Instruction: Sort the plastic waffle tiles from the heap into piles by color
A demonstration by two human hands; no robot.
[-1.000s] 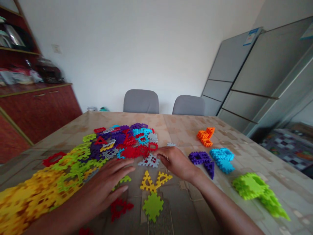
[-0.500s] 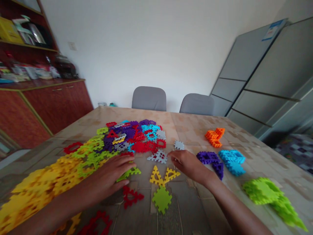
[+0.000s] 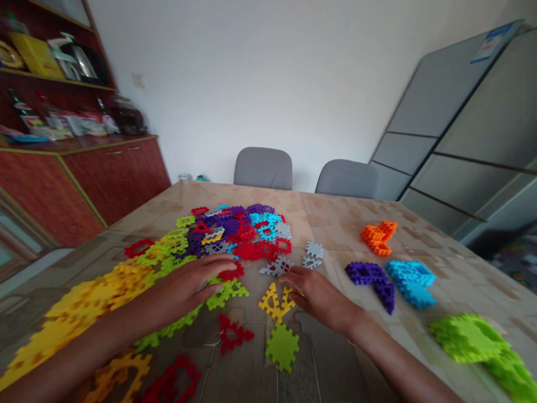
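Note:
My left hand (image 3: 200, 280) reaches over the near edge of a heap of plastic interlocking pieces, thumb and fingers apart. By its fingertips lies a red piece (image 3: 232, 272); light-green pieces (image 3: 226, 294) are under and beside the thumb. My right hand (image 3: 312, 288) is loosely curled with thumb and fingers apart, over the right one of two yellow triangular pieces (image 3: 287, 305), partly covering it. Just beyond its fingers sits a grey triangular piece (image 3: 280, 265). A light-green square piece (image 3: 282, 346) touches the points of the yellow triangles. A red triangular piece (image 3: 233, 334) lies to its left.
Stacks stand at the right: orange (image 3: 378, 237), purple (image 3: 371, 279), cyan (image 3: 411, 280) and light green (image 3: 472, 338). Yellow pieces (image 3: 79, 302) spread along the left. A grey square (image 3: 314, 249) and small grey triangle (image 3: 312, 262) lie beyond my right hand. Two chairs (image 3: 263, 168) stand behind the table.
My right hand has shifted left and nearer, from beside the grey pieces to over the yellow triangle. The small grey triangle below the grey square now shows. The view has turned slightly left.

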